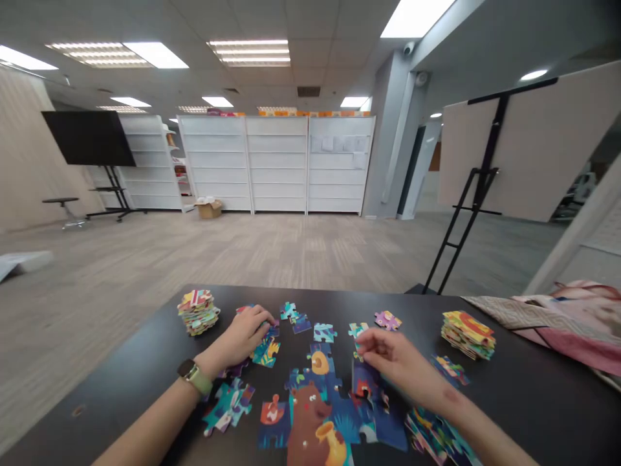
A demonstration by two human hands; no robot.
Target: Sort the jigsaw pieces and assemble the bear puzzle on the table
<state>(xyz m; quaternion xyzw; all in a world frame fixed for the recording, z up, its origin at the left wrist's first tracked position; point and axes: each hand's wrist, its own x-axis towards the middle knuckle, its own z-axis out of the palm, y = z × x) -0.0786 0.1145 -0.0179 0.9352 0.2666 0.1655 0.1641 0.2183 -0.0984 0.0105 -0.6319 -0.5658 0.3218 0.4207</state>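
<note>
My left hand rests with curled fingers on loose jigsaw pieces, and whether it grips one is hidden. A smartwatch sits on that wrist. My right hand reaches over the puzzle, its fingertips pinching a teal jigsaw piece. Below it lies a partly joined picture of a brown bear with a horn. Between my hands, several loose pieces lie apart. A stack of jigsaw pieces stands left of my left hand, and another stands right of my right hand.
All this lies on a black table, with a patterned pink fabric bag on its right end. Beyond its far edge are a grey carpet, a black easel with a board, a cardboard box and white shelving.
</note>
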